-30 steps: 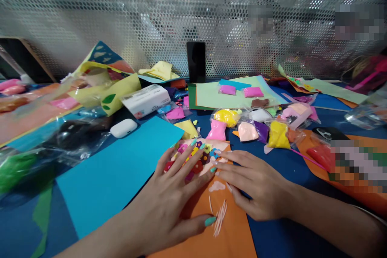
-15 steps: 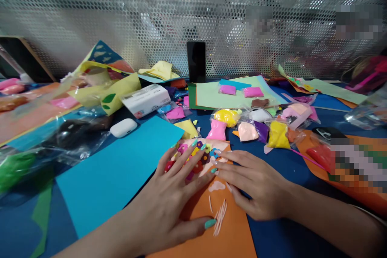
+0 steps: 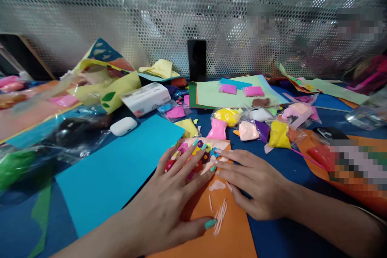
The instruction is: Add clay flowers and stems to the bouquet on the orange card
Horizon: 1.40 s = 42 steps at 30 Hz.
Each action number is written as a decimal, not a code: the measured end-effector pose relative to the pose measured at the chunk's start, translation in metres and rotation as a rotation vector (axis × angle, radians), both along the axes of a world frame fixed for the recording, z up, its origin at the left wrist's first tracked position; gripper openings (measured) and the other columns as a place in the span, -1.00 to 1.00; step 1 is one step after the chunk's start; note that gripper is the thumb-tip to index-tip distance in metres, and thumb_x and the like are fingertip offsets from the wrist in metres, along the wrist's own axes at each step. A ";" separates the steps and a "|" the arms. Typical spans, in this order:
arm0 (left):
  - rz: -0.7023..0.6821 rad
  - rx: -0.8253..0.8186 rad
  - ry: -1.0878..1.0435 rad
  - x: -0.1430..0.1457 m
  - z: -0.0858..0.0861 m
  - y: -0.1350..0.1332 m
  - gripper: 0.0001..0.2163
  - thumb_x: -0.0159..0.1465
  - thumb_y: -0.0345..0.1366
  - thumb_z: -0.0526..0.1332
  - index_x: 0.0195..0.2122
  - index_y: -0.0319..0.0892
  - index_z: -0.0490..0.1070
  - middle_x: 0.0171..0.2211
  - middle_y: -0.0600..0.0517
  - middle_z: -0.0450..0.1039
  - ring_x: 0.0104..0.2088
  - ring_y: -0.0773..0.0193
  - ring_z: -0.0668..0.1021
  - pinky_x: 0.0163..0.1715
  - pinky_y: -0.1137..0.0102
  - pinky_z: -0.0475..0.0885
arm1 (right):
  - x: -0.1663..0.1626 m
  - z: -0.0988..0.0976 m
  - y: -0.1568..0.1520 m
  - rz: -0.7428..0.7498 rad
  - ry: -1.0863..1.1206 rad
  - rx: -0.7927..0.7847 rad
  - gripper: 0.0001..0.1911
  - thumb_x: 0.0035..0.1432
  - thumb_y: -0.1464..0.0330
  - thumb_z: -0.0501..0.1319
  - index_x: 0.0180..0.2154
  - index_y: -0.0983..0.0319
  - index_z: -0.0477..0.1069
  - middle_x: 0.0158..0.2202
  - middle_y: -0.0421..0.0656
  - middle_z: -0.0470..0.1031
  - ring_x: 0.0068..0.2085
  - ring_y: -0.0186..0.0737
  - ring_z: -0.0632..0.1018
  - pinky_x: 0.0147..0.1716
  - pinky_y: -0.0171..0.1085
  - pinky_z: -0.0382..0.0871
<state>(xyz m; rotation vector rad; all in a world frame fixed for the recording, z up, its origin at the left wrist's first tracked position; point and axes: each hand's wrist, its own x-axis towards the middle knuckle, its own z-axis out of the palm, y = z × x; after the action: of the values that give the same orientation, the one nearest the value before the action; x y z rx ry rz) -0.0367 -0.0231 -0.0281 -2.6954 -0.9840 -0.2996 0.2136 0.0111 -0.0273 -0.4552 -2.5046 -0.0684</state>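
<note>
Pressing step, it seems: left hand flat and open on the clay flowers under its fingers, right hand open beside, grasping nothing; lifting off wants gentleness.

The left hand lies flat over the clay flowers, so most of them are hidden. The orange paper runs off the bottom edge. Blurry squares hide 1 thing on the right.
</note>
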 end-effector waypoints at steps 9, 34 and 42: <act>-0.036 0.002 -0.017 0.000 0.005 -0.001 -0.40 0.29 0.14 0.09 0.30 0.03 0.21 0.32 -0.06 0.21 0.34 -0.14 0.17 0.31 0.03 -0.29 | 0.001 0.001 -0.001 0.019 -0.017 -0.015 -0.72 0.19 0.53 0.10 -0.10 0.42 0.49 -0.06 0.01 0.59 0.07 0.00 0.51 0.06 -0.05 0.43; -0.019 -0.088 -0.043 0.001 0.004 0.001 -0.39 0.28 0.17 0.08 0.30 0.04 0.21 0.32 -0.10 0.19 0.32 -0.16 0.20 0.30 -0.06 -0.28 | 0.001 0.001 0.000 0.021 -0.025 -0.003 -0.70 0.21 0.53 0.09 -0.07 0.42 0.48 -0.05 0.01 0.59 0.07 0.00 0.51 0.07 -0.06 0.41; -0.002 -0.056 -0.042 0.000 0.002 -0.001 -0.30 0.27 0.18 0.07 0.36 -0.02 0.08 0.31 -0.17 0.20 0.32 -0.17 0.20 0.29 -0.07 -0.23 | 0.000 0.000 0.001 0.021 -0.009 -0.007 -0.71 0.19 0.53 0.09 -0.08 0.43 0.48 -0.07 0.03 0.60 0.06 -0.01 0.51 0.06 -0.06 0.42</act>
<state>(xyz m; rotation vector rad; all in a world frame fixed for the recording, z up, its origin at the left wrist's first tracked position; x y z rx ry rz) -0.0366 -0.0242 -0.0259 -2.7511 -1.0161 -0.3349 0.2139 0.0119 -0.0276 -0.4325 -2.5190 -0.0540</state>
